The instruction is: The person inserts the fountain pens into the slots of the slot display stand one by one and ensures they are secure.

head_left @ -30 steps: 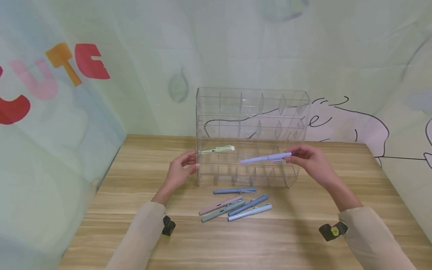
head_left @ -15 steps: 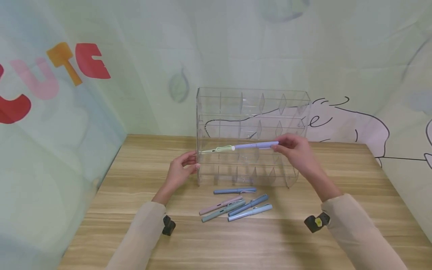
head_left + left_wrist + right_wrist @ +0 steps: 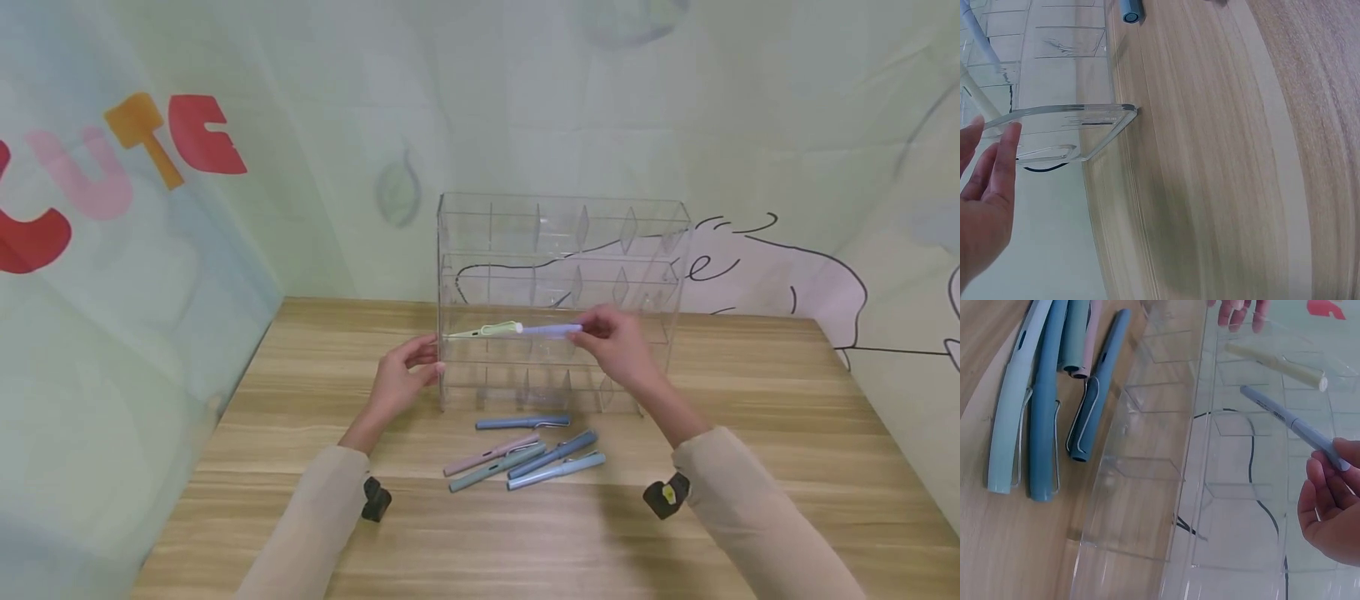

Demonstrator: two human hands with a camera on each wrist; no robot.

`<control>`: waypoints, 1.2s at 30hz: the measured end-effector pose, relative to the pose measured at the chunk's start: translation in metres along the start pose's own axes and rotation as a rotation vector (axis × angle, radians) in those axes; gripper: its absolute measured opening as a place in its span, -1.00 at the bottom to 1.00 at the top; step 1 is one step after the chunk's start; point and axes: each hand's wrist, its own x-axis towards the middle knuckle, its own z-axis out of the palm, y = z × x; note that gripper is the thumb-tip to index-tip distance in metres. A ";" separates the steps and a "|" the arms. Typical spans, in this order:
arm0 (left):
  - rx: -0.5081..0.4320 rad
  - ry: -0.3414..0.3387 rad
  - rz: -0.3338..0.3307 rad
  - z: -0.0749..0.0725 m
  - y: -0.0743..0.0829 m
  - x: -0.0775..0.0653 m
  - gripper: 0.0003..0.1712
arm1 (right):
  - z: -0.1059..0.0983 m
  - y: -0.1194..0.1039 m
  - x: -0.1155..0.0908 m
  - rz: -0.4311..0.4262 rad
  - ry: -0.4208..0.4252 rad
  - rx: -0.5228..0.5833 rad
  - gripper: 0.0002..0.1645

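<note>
In the head view my left hand [image 3: 403,377] holds the left side panel of a clear acrylic rack [image 3: 440,283], thumb in front and fingers behind. The left wrist view shows the fingers [image 3: 1004,169] at the panel's edge. My right hand [image 3: 618,346] pinches a lavender pen [image 3: 553,331] by its capped end, in front of the rack's compartments. A pale green pen [image 3: 495,330] lies in the rack on the left, its white end beside the lavender pen's tip. In the right wrist view the lavender pen [image 3: 1294,424] slants away from the fingers, apart from the green one.
Several pens lie on the wooden table [image 3: 300,517] before the rack: a blue pen [image 3: 521,423], a pink pen [image 3: 491,454], a green-grey pen [image 3: 497,468], a darker blue pen [image 3: 551,455] and a light blue pen [image 3: 555,472]. A printed cloth [image 3: 337,150] hangs behind.
My right hand has moved left and somewhat upward with the lavender pen, whose tip now reaches the pale green pen's end in the head view. My left hand stays at the rack.
</note>
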 end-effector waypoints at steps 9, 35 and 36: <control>-0.019 -0.007 0.009 0.000 0.000 0.001 -0.48 | 0.015 0.001 0.003 0.020 -0.001 -0.008 -0.85; -0.007 -0.006 0.004 0.000 -0.001 0.000 -0.48 | 0.009 0.002 0.000 -0.115 -0.036 -0.080 -0.71; -0.011 -0.006 0.004 0.000 0.000 0.000 -0.48 | 0.009 0.002 0.000 -0.118 -0.039 -0.085 -0.73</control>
